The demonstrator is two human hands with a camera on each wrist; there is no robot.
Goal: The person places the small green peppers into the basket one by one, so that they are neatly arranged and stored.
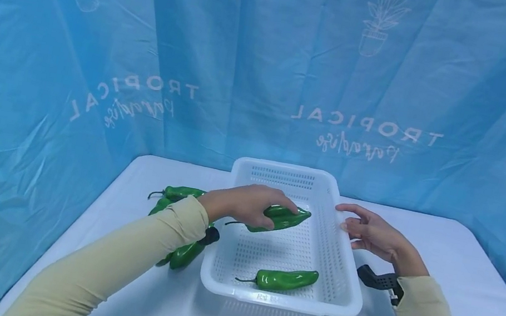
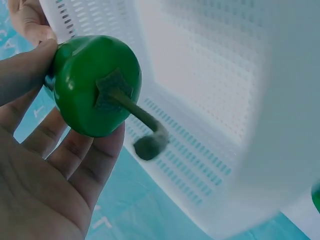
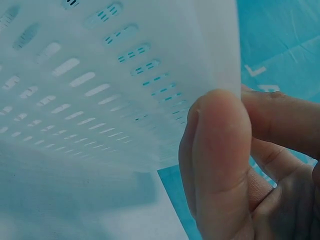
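In the head view a white perforated basket (image 1: 259,296) stands on the table. My left hand (image 1: 252,205) holds a green pepper (image 1: 285,220) over the basket's inside; in the left wrist view the thumb and fingers of that hand (image 2: 45,165) grip the pepper (image 2: 100,85), its stem pointing at the camera. A second pepper (image 1: 284,280) lies in the basket near the front wall. My right hand (image 1: 378,236) is at the basket's right rim; the right wrist view shows thumb and fingers (image 3: 222,160) pinching the basket's edge (image 3: 220,55).
Several green peppers (image 1: 187,255) lie on the white table (image 1: 146,303) to the left of the basket, partly hidden by my left forearm. A blue printed curtain (image 1: 268,70) hangs behind the table and along its sides.
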